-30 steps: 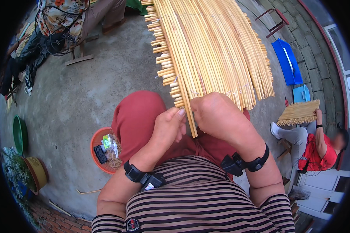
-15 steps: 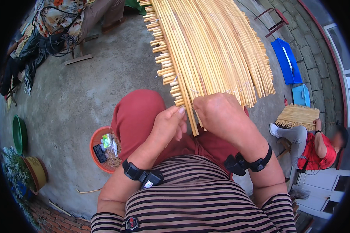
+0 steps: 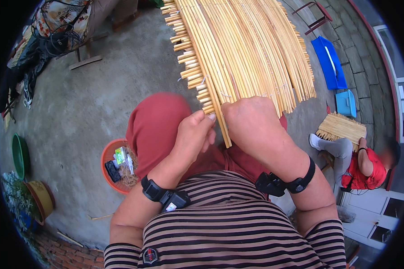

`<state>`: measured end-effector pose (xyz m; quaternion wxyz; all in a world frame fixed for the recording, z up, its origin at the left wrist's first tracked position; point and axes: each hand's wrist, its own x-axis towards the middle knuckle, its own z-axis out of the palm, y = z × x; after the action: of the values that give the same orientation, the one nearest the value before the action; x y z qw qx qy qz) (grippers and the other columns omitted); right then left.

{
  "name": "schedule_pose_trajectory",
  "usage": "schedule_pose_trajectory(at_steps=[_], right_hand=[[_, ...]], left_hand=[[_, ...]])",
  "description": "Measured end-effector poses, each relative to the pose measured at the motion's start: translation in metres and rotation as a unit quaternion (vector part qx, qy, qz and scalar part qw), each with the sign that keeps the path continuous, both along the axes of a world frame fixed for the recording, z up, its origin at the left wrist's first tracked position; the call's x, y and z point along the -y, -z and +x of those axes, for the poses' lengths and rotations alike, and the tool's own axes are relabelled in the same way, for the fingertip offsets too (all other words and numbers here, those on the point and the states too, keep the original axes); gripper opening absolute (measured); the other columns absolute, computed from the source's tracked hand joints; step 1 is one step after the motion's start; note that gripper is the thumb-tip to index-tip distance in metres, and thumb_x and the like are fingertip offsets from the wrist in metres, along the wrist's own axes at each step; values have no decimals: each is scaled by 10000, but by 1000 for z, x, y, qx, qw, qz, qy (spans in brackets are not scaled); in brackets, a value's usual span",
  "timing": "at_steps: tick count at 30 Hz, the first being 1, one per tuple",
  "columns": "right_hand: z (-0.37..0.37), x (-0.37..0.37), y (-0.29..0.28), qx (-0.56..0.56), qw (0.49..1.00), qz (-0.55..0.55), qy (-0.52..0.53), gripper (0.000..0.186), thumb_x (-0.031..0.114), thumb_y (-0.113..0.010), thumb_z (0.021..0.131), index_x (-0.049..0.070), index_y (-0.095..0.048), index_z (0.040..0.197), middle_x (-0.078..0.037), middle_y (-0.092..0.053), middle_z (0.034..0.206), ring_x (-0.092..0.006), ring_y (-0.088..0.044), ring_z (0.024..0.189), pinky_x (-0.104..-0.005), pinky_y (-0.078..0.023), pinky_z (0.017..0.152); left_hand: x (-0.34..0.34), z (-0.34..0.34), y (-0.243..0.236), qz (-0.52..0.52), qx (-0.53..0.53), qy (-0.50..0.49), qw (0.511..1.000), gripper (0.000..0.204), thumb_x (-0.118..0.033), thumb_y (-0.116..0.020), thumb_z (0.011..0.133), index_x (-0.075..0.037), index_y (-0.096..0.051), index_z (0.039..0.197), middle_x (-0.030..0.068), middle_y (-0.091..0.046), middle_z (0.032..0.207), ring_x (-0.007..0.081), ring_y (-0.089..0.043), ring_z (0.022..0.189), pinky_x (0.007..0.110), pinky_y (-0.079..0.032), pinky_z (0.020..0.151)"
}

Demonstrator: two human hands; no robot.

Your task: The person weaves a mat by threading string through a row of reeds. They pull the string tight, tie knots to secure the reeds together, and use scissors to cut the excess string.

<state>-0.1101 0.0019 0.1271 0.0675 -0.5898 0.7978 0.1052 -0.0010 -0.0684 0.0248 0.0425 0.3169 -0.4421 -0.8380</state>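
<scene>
A long mat of pale yellow reed sticks [image 3: 235, 54] reaches from above my lap to the top edge, with uneven ends along its left side and thin white ties across it. My left hand [image 3: 195, 134] is at its lower left corner, thumb and forefinger closed on the short stick ends. Just to the right, my right hand [image 3: 251, 123] is closed at the lower end of the mat, beside a longer stick [image 3: 226, 139] that sticks out downward. The fingertips of this hand are mostly hidden by its back. My red-trousered knee [image 3: 155, 125] lies under the left forearm.
An orange basin [image 3: 107, 179] with small items stands left of my knee, near a green basin [image 3: 20, 157] and plant pot [image 3: 40, 201]. Right are blue bins [image 3: 327, 62], a stool [image 3: 318, 18] and a co-worker [image 3: 368, 168] holding a small mat. Another person [image 3: 63, 22] is upper left.
The mat, my hands and my knee sit slightly higher in the picture, as does much of the surroundings. My hands keep their hold. The co-worker at right has shifted the small mat.
</scene>
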Motion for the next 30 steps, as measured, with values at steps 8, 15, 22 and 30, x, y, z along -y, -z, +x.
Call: schedule_pose_trajectory(at_steps=[8, 15, 22, 30], right_hand=[[0, -6, 7, 22, 999, 8, 32, 83, 150, -613, 731, 68, -616, 738, -135, -641, 631, -294, -653, 593, -404, -510, 550], [1, -1, 16, 41, 999, 8, 3, 86, 146, -613, 737, 60, -615, 740, -130, -655, 655, -289, -665, 612, -388, -520, 553], [18, 13, 22, 4, 998, 49, 43, 205, 186, -646, 756, 18, -572, 847, -122, -660, 650, -257, -686, 638, -354, -539, 562], [24, 17, 21, 49, 995, 62, 58, 330, 179, -640, 781, 2, -450, 984, -145, -648, 660, -303, -674, 629, -379, -528, 546]], left_hand=[[-4, -4, 7, 5, -5, 2, 1000, 219, -234, -469, 964, -53, -548, 872, 29, -526, 535, 73, -400, 340, 198, -283, 326], [-4, -3, 7, -2, 3, -2, 1000, 224, -205, -464, 958, -43, -525, 816, 46, -532, 538, 83, -410, 354, 212, -304, 333], [-4, -1, 4, 36, -19, -15, 999, 232, -215, -468, 959, -47, -529, 811, 31, -526, 550, 81, -420, 368, 211, -304, 333], [-2, -3, -5, 23, -4, 5, 1000, 200, -196, -487, 953, -30, -566, 873, 20, -554, 594, 80, -440, 381, 208, -309, 339]])
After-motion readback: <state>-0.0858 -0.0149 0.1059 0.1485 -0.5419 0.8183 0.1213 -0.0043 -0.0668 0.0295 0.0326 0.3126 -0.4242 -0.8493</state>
